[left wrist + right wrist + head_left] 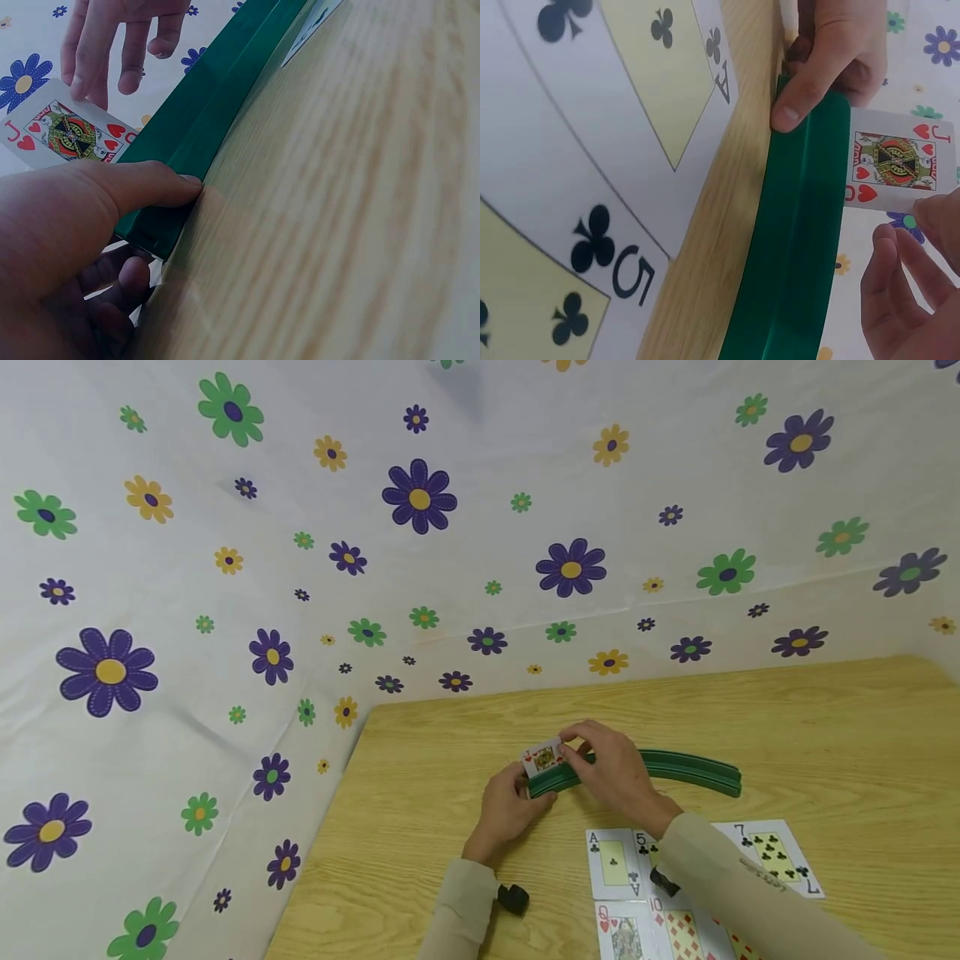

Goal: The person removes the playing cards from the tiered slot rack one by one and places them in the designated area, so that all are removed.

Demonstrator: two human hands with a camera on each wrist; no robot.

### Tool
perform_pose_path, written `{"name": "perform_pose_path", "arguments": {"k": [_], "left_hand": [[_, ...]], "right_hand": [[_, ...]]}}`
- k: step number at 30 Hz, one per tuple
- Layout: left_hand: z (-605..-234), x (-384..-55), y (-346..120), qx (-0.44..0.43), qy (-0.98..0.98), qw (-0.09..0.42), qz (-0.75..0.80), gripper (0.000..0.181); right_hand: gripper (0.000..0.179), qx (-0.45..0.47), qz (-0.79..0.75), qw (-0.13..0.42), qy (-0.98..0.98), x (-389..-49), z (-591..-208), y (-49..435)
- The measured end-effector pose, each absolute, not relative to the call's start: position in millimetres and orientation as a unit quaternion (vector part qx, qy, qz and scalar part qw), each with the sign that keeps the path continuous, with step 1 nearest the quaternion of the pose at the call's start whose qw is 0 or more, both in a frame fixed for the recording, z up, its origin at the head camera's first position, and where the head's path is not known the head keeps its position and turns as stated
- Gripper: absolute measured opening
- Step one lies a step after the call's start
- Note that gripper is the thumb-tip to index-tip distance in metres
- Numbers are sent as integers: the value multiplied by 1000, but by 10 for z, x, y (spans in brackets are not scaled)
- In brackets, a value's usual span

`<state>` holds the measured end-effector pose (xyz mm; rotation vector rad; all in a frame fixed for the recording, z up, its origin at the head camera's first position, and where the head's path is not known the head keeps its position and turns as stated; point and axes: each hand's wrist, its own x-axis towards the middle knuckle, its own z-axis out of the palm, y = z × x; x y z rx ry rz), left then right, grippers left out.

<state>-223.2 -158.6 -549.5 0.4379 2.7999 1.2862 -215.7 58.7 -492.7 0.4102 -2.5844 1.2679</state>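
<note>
A curved green playing-card holder [693,770] lies on the wooden table. Its left end is gripped by my left hand [504,810], the thumb [161,184] on the near side and the other fingers round the end and beneath. A jack of hearts [543,758] stands upright at that end, its lower edge hidden by the holder, its face towards me. My right hand [618,777] reaches across the holder and pinches the jack at its upper right corner. In the right wrist view the jack [895,161] shows beside the green rail.
Face-up cards lie in rows on the near side: an ace of clubs [613,864], a five of clubs [592,240], a seven of clubs [776,858], a queen of hearts [624,935] and a ten of diamonds [682,935]. My right forearm covers part of them. A flowered cloth [480,585] hangs behind the table.
</note>
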Motion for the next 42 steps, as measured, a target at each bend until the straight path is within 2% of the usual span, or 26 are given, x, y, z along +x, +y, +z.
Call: {"name": "perform_pose_path", "arguments": {"k": [10, 20, 33, 42], "left_hand": [[-5524, -2247, -1576, 148, 900, 16, 409, 43], [-5543, -2236, -1560, 138, 904, 15, 404, 34], [-5526, -2230, -1570, 140, 903, 10, 407, 34], [-5493, -2218, -1568, 144, 899, 11, 414, 33]], "right_hand": [[14, 130, 477, 109, -863, -2096, -4853, 647], [22, 95, 535, 93, -834, -2022, -4803, 938], [20, 76, 486, 129, -861, -1784, -4929, 1564], [24, 57, 448, 88, -888, -1518, -5000, 1909]]}}
